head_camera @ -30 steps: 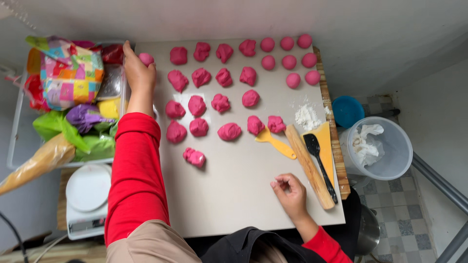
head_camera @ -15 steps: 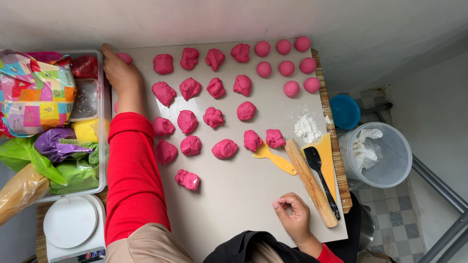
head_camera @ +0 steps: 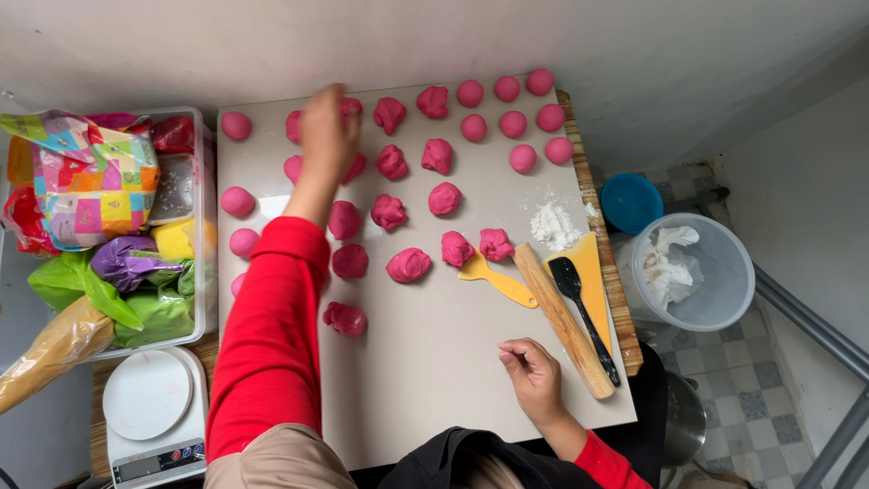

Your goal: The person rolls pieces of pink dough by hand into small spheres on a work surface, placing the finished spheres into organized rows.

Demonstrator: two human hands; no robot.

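Many pink dough pieces (head_camera: 409,264) cover the counter (head_camera: 434,380). Left hand (head_camera: 328,131) reaches over far lumps, grip unclear; right hand (head_camera: 532,369) rests loosely curled, empty, beside the rolling pin (head_camera: 563,319). Shaping seems underway.

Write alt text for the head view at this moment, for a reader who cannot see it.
Seen from above, a person's left hand in a red sleeve reaches over rows of pink dough pieces on a pale board, while the right hand rests loosely curled near a wooden rolling pin. A bin of coloured bags stands to the left.
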